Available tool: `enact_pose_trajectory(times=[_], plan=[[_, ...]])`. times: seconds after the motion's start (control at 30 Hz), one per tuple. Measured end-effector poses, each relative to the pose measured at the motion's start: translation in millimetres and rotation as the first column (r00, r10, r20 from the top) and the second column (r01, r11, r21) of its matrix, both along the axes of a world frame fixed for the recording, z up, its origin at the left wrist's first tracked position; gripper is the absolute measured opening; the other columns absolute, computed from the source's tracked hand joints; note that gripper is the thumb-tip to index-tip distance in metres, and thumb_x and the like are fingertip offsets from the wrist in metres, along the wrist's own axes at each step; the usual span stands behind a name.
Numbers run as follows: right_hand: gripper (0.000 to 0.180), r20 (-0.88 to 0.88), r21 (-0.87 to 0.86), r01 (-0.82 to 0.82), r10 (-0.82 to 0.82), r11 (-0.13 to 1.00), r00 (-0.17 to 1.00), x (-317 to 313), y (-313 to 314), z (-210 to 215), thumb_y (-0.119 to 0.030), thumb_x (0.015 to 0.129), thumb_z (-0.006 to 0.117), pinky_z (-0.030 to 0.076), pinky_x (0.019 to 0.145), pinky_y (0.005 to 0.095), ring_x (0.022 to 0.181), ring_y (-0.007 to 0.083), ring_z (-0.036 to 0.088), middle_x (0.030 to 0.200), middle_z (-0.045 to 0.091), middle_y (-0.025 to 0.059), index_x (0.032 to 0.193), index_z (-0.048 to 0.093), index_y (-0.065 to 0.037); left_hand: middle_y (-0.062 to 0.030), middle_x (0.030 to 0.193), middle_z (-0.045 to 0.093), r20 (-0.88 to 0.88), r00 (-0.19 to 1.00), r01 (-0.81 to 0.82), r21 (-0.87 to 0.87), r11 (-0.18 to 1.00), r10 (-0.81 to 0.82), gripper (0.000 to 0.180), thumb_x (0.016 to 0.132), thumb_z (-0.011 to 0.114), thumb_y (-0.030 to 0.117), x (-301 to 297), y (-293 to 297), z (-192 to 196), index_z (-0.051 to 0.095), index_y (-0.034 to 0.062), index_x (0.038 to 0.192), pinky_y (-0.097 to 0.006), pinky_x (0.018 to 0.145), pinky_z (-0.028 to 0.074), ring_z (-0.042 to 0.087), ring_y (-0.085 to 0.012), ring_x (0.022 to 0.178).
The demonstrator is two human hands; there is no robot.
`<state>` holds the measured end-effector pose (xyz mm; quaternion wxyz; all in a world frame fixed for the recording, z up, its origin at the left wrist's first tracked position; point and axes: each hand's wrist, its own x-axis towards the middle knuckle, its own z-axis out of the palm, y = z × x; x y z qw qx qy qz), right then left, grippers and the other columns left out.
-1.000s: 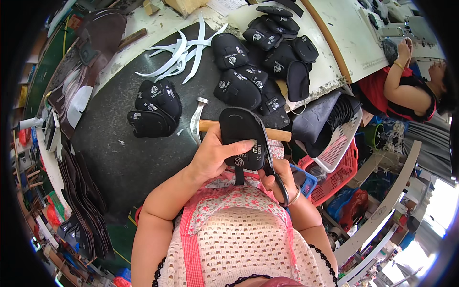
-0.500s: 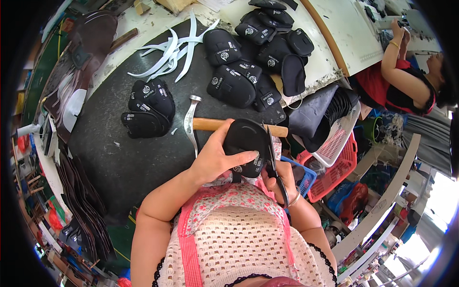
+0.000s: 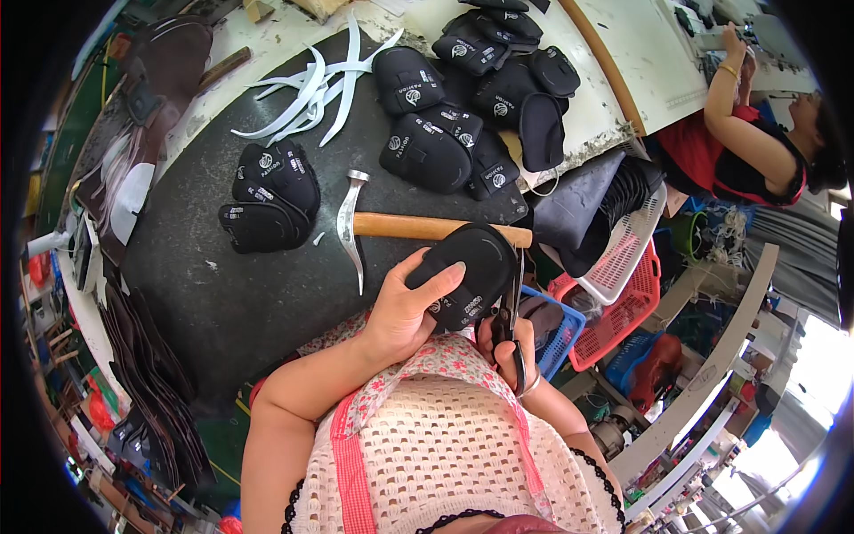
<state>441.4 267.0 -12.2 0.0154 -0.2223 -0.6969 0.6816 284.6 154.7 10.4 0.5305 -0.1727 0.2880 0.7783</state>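
Note:
My left hand (image 3: pixel 400 307) grips a rounded black padded piece (image 3: pixel 480 258) with white print, the thumb lying across its top face. In my right hand (image 3: pixel 509 343) is a pair of black-handled scissors (image 3: pixel 515 289), blades pointing away from me along the piece's right edge. Whether the blades touch the edge I cannot tell. Just beyond the hands lies a claw hammer (image 3: pixel 400 225) with a wooden handle, partly covered by the piece. Similar black pieces lie in a small stack (image 3: pixel 271 196) at the left and a larger heap (image 3: pixel 427 151) beyond.
White curved strips (image 3: pixel 320 89) lie on the dark work board (image 3: pixel 205 320). To the right stand a white basket (image 3: pixel 636 236), a red basket (image 3: pixel 614 329) and a blue basket (image 3: pixel 565 334). Dark brown sheets (image 3: pixel 147 365) hang at the left. Another person (image 3: pixel 747 133) works at the far right.
The black piece has shifted slightly right and turned in my left hand, and my thumb has moved up its face. My right hand and the scissors have shifted a little.

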Motion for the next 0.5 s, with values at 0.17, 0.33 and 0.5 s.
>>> enact_pose_trajectory(times=[0.17,0.33,0.5], plan=[[0.065,-0.046,0.085,0.071,-0.067,0.994,0.997,11,-8,-9,-0.065,0.083,0.042,0.031,0.044,0.0248,0.046,0.0105,0.041,0.050,0.042,-0.0008,0.059,0.047,-0.004,-0.0077,0.090,0.062,-0.310,0.949,-0.001,-0.185,0.983,-0.058,0.027,0.078,0.069,0.009,-5,-11,-3,0.058,0.0014,0.102,-0.025,0.072,0.050,0.060,-0.0109,0.079],[0.058,0.120,0.086,-0.155,0.144,0.984,0.982,10,26,10,-0.056,0.083,0.052,0.035,0.046,0.0261,0.049,0.0110,0.043,0.055,0.046,0.0029,0.065,0.050,-0.001,-0.0077,0.085,0.062,-0.867,0.385,0.171,-0.269,0.948,-0.315,0.026,0.065,0.074,-0.003,-37,-29,-3,0.064,-0.0013,0.089,-0.023,0.065,0.048,0.061,-0.0129,0.075],[0.066,0.052,-0.095,-0.479,0.485,0.873,0.873,-13,60,25,-0.063,0.083,0.044,0.036,0.052,0.0296,0.056,0.0171,0.044,0.063,0.044,0.0060,0.081,0.050,0.002,-0.0052,0.079,0.062,-0.856,0.398,0.229,-0.257,0.939,-0.331,0.027,0.064,0.079,0.007,-37,-31,0,0.065,-0.0004,0.085,-0.023,0.062,0.045,0.057,-0.0097,0.070]])
